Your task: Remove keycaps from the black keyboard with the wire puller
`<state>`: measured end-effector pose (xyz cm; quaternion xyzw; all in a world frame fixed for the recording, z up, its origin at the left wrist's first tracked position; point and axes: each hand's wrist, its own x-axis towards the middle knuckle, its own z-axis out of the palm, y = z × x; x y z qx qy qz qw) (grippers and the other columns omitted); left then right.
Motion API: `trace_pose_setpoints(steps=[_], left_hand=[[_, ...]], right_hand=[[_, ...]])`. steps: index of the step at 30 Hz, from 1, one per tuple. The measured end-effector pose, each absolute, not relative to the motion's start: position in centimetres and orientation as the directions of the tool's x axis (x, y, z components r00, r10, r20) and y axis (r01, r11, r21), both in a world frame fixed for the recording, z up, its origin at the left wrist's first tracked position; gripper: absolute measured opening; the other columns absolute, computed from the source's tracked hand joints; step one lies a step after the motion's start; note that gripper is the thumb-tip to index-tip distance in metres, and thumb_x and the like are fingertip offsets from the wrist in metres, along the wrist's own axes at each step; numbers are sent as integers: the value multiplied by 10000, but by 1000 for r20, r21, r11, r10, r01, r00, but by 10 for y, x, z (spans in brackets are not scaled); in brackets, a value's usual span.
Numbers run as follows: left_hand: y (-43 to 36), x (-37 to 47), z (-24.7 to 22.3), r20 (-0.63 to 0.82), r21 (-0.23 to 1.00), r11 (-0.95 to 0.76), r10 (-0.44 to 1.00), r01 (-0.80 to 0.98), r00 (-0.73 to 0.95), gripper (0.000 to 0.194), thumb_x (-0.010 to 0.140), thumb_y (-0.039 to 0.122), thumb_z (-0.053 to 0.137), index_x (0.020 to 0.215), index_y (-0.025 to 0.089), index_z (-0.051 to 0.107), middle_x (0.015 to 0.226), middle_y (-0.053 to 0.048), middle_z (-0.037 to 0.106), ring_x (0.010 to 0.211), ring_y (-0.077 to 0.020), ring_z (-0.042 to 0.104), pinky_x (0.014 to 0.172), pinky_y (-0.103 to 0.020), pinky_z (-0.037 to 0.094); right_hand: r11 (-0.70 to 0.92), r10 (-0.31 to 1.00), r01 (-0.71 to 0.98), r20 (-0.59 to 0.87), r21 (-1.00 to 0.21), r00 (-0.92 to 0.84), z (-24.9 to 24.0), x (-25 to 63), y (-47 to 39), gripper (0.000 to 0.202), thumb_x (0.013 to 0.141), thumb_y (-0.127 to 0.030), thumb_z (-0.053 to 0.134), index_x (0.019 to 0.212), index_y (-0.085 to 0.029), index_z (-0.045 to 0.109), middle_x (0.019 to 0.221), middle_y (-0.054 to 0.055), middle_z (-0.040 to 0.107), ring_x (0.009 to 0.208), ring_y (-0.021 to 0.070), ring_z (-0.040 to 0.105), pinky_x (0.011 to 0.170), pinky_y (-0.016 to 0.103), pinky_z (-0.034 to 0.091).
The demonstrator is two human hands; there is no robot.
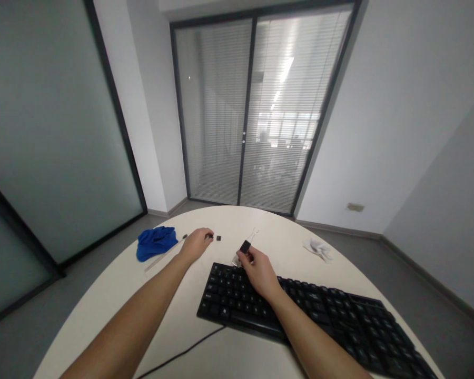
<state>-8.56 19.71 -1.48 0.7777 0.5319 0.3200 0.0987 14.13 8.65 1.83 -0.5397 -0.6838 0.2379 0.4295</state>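
Two bare hands are at work in the head view, the only one here, over a pale table point(102, 316). The left hand point(195, 246), toward the far edge and left of the middle, has its thumb and finger closed; its grip seems to pinch a small black cap point(209, 236). A second cap point(218, 238) lies just beside it, a little nearer the middle of the table. The right hand's point(260, 272) grip is clasped on the black handle of a puller point(245, 246), its thin wires pointing to the far edge. Its wrist passes over the keyboard point(245, 300), which runs toward the table's near right; a clear piece point(235, 260) by its far left corner is too small to make out.

For good handling, a light fingertip pinch on the cap's sides should suit best, since so small a part could skid toward the far edge. The puller looks best held by its handle, wires free of cap and keys so they don't bend. The forearm should press no keys. The brush point(166, 255) and blue cloth point(157, 243) lie by the left edge, a white cloth point(318, 249) by the right, all out of the way.
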Motion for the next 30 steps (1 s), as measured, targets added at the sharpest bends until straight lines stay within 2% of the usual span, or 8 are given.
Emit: trace_pose_setpoints(steps=[5,12,27,30], left_hand=[[204,-91,-16,372,540,-412,899,734,230,237,776,138,581,950,189,734,986,-54,721,904,-196,654,846,-285,484],[208,-92,-19,339,607,-365,922,706,185,277,741,142,597,986,176,722,951,-49,738,863,-189,664,815,-280,507],[208,-89,-22,333,632,-355,927,689,172,357,703,157,648,1059,180,667,1040,-59,704,913,-206,644,840,-318,502],[203,-86,-17,348,639,-356,924,682,156,386,685,146,665,1070,173,655,1076,-69,686,944,-218,634,883,-339,489]], right_hand=[[304,943,528,328,-793,-50,16,142,87,258,882,-369,497,755,-172,606,658,15,625,617,174,569,608,260,399],[304,944,529,327,-793,-53,19,141,86,268,881,-381,496,756,-173,608,653,16,629,622,175,573,611,256,406],[317,940,524,333,-791,-66,20,142,85,274,891,-377,489,816,-164,644,703,31,657,622,172,581,616,263,418],[311,943,529,328,-790,-64,18,141,86,267,889,-373,495,809,-165,642,701,28,654,627,172,582,619,262,414]])
